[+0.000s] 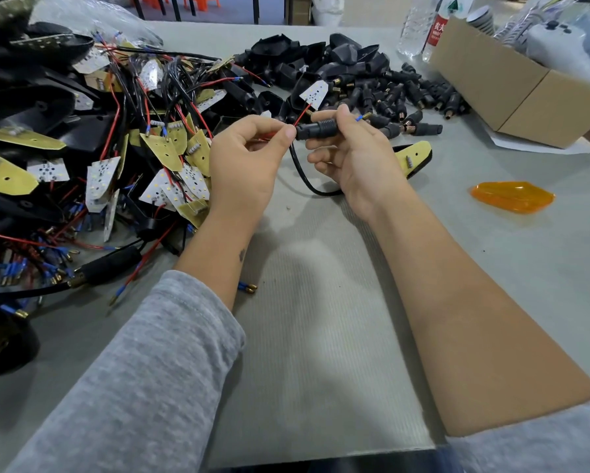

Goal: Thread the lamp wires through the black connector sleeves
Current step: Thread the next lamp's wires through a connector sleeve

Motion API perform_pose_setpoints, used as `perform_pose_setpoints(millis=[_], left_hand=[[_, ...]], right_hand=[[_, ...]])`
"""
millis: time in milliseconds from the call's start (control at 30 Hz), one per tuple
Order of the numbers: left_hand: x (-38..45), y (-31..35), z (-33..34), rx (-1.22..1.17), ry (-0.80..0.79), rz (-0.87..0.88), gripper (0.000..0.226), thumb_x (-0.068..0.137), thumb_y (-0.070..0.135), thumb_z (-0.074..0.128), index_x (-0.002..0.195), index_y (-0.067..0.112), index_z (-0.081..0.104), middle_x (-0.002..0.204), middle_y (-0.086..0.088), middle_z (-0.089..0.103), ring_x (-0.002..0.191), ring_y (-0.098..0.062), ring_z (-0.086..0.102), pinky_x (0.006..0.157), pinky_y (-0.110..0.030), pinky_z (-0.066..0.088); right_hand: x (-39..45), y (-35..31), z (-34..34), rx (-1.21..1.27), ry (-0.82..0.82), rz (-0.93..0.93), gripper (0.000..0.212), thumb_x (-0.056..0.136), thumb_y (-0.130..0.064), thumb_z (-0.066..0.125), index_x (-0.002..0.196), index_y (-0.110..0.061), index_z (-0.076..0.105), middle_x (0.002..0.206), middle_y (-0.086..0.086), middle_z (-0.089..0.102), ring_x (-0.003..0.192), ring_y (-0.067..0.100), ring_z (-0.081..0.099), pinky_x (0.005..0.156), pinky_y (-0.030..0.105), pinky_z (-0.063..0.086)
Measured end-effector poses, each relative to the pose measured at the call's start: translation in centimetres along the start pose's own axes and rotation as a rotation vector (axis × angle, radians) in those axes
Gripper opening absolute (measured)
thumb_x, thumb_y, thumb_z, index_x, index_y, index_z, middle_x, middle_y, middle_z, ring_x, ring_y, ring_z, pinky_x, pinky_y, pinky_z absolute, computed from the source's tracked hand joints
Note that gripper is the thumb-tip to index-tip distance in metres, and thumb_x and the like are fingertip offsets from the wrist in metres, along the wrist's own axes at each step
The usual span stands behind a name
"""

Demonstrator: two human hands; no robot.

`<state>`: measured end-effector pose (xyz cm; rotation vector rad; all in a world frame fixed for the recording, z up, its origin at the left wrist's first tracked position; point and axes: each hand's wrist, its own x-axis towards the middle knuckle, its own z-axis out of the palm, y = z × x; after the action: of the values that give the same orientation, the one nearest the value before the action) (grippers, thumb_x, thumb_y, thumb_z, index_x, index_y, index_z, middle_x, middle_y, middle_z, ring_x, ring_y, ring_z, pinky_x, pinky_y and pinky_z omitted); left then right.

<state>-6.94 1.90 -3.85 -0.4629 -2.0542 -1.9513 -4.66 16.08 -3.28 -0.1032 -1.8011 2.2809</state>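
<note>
My right hand (351,155) holds a black ribbed connector sleeve (315,128) above the table, between thumb and fingers. A blue-tipped wire end (362,117) pokes out of its right end. My left hand (249,158) pinches the red lamp wire (300,115) right at the sleeve's left mouth. A black cable (302,172) loops down from the sleeve and passes under my right palm. The red wire runs up to a small white LED board (314,93).
A heap of LED boards, black housings and red and black wires (109,141) fills the left. Loose black connector sleeves (399,93) lie at the back. A cardboard box (512,87) and bottles (420,25) stand back right. An orange lens (512,196) lies right.
</note>
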Motion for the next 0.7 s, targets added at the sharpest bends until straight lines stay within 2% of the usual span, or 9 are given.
perform_pose_setpoints(millis=[200, 400, 533, 600, 700], left_hand=[[0.17, -0.06, -0.3, -0.024, -0.022, -0.018, 0.009, 0.088, 0.019, 0.072, 0.079, 0.023, 0.072, 0.072, 0.006, 0.065, 0.068, -0.001, 0.054, 0.069, -0.016, 0.045], [0.09, -0.23, -0.29, -0.033, -0.045, -0.057, 0.017, 0.089, 0.026, 0.07, 0.073, 0.022, 0.071, 0.069, -0.006, 0.058, 0.064, -0.008, 0.047, 0.064, -0.017, 0.042], [0.22, -0.07, -0.13, -0.053, -0.031, -0.126, 0.027, 0.093, 0.03, 0.066, 0.069, 0.018, 0.068, 0.058, 0.007, 0.053, 0.053, 0.0, 0.043, 0.058, -0.01, 0.038], [0.31, 0.02, 0.0, -0.067, -0.012, -0.173, 0.026, 0.095, 0.029, 0.062, 0.071, 0.019, 0.067, 0.055, 0.015, 0.055, 0.054, 0.003, 0.047, 0.06, -0.01, 0.04], [0.37, 0.02, 0.12, -0.086, 0.039, -0.195, 0.025, 0.094, 0.02, 0.061, 0.069, 0.018, 0.061, 0.058, 0.015, 0.057, 0.057, 0.003, 0.05, 0.065, -0.012, 0.041]], right_hand=[[-0.26, -0.01, 0.0, -0.024, -0.018, -0.02, 0.035, 0.106, -0.032, 0.036, 0.104, -0.014, 0.067, 0.076, 0.004, 0.069, 0.064, 0.014, 0.061, 0.067, 0.023, 0.05], [-0.37, -0.04, 0.2, -0.043, 0.005, -0.031, 0.033, 0.105, -0.031, 0.039, 0.1, -0.015, 0.067, 0.076, 0.005, 0.067, 0.062, 0.014, 0.059, 0.068, 0.026, 0.048], [-0.36, 0.01, 0.43, -0.046, 0.031, -0.027, 0.032, 0.105, -0.03, 0.041, 0.098, -0.014, 0.067, 0.074, 0.005, 0.067, 0.061, 0.014, 0.058, 0.067, 0.025, 0.046], [-0.38, 0.07, 0.52, -0.046, 0.044, -0.025, 0.032, 0.105, -0.03, 0.041, 0.098, -0.013, 0.067, 0.075, 0.006, 0.068, 0.061, 0.014, 0.058, 0.066, 0.025, 0.046], [-0.36, 0.12, 0.58, -0.04, 0.069, -0.026, 0.032, 0.105, -0.03, 0.041, 0.098, -0.013, 0.067, 0.077, 0.008, 0.068, 0.062, 0.013, 0.058, 0.066, 0.024, 0.046]])
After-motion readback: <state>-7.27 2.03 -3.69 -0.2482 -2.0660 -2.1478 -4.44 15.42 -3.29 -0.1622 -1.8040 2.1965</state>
